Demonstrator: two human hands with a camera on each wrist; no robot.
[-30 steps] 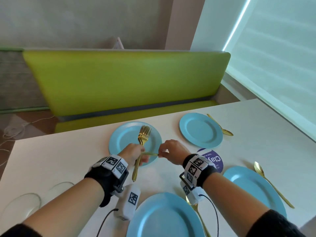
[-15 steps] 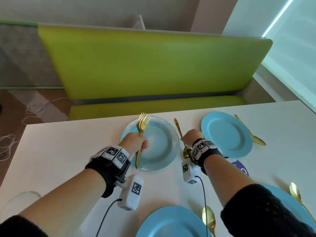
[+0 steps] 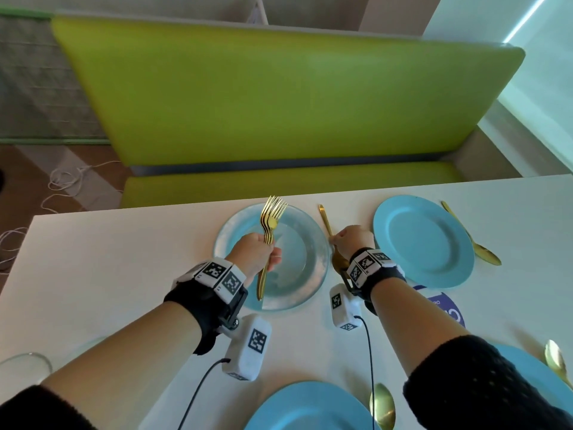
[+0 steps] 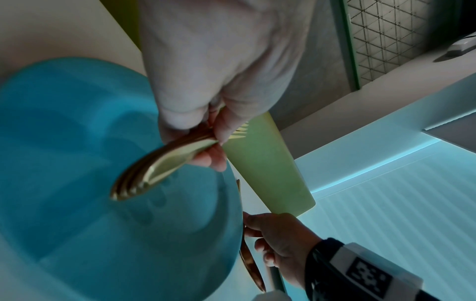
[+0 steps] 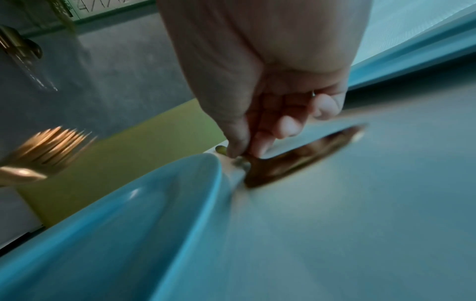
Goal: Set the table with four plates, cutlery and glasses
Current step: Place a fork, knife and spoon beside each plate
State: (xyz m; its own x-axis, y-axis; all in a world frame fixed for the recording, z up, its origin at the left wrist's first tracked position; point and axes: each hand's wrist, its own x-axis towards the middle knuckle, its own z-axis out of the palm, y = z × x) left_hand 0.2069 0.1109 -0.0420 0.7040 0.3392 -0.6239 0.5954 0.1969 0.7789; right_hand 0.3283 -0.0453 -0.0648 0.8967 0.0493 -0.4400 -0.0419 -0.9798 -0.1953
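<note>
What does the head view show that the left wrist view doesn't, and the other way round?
Only the head view shows all four plates, including the far right plate, with spoons beside them and the fork tines. Only the left wrist view shows the left hand's fingers curled round the fork handles. Both show the bundle of forks, the far left plate, and the right hand at a spoon.

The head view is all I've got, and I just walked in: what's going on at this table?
A person is setting the white table. Their left hand grips a bunch of gold forks above the far-left blue plate. Their right hand is laying a gold spoon on the table just right of that plate. The other three blue plates each have a spoon beside them; no forks are laid yet.
</note>
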